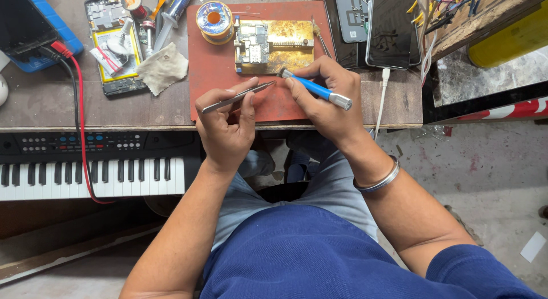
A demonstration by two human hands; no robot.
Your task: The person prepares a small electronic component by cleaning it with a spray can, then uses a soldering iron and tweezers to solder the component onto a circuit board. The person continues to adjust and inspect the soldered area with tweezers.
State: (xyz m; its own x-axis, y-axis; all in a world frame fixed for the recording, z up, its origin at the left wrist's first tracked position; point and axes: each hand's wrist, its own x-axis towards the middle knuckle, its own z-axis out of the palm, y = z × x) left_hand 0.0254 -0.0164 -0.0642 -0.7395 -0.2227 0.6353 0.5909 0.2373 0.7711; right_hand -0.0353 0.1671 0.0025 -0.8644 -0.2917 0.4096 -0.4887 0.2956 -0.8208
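Head view, desk editor: What is in hand?

Reporter: A seated person leans over a red mat (228,76) on the bench (51,107). The left hand (225,125) pinches metal tweezers (237,97); the right hand (322,96) is closed around a blue-handled tool (317,89), its tip at the lower edge of a circuit board (273,46) clamped in a brass-coloured holder.

Editor: The step?

Reporter: Fine work on the board, by the look; any next touch calls for steady tips.

Editor: Clutter?

Reporter: Solder spool (214,20) just beside the board, an opened phone (114,45), a cloth (162,67), a keyboard (91,167) below. Nothing blocks the board.
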